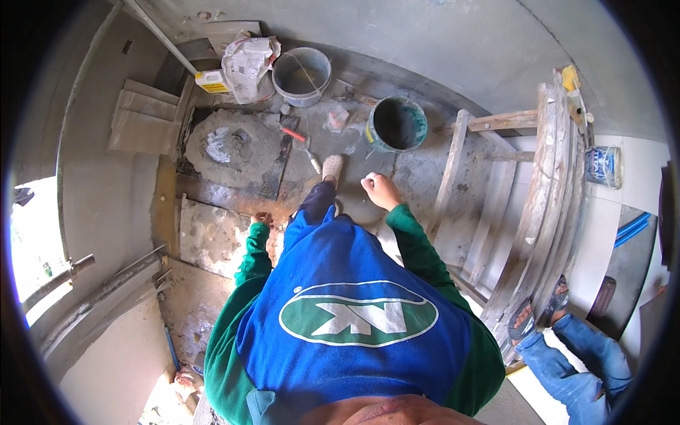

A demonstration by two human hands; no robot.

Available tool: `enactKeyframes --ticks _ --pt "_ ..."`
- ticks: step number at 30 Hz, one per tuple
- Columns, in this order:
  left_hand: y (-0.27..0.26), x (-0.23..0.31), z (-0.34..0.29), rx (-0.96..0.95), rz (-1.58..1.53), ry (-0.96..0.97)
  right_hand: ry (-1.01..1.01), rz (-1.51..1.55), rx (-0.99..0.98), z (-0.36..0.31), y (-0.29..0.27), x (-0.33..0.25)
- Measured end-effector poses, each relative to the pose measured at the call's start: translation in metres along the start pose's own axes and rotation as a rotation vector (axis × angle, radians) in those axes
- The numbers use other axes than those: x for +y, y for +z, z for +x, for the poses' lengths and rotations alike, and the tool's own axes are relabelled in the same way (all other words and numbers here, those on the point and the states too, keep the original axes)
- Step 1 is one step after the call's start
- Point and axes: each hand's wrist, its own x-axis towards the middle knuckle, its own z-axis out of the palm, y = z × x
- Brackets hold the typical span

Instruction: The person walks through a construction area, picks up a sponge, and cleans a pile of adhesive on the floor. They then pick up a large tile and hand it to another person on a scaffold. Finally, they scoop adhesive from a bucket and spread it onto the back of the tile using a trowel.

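Note:
My right hand (380,190) hangs in front of me with its fingers curled in; I see nothing held in it. It is just below a green bucket (397,124) and to the right of my white shoe (331,168). Only the fingertips of my left hand (263,220) show past the green sleeve, close to the upper right corner of a mortar-smeared slab (212,237); its grip is hidden. A red-handled trowel (301,142) lies on the floor beyond my shoe, beside a grey mortar pile (230,145).
A grey bucket (302,74), a torn sack (248,64) and a yellow can (211,81) stand at the far wall. Tiles (145,117) lean at the left. A wooden ladder (524,212) lies to the right, with another person's sandalled feet (542,312) by it.

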Motion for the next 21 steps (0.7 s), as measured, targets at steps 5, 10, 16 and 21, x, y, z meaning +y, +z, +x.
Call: enactKeyframes --ticks 5,10,16,21 --pt "-0.047 -0.062 -0.02 -0.033 0.122 -0.007 0.07 0.163 0.098 -0.058 0.077 0.036" --pt "-0.104 -0.087 0.006 0.058 0.18 0.048 0.254 -0.249 -0.166 -0.149 0.181 0.134" --pt "-0.024 -0.02 0.008 -0.083 0.138 0.192 0.822 -0.036 -0.205 -0.222 0.168 0.197" --pt "0.0 0.032 0.002 -0.144 0.333 0.154 0.347 -0.322 -0.239 -0.185 0.159 0.224"
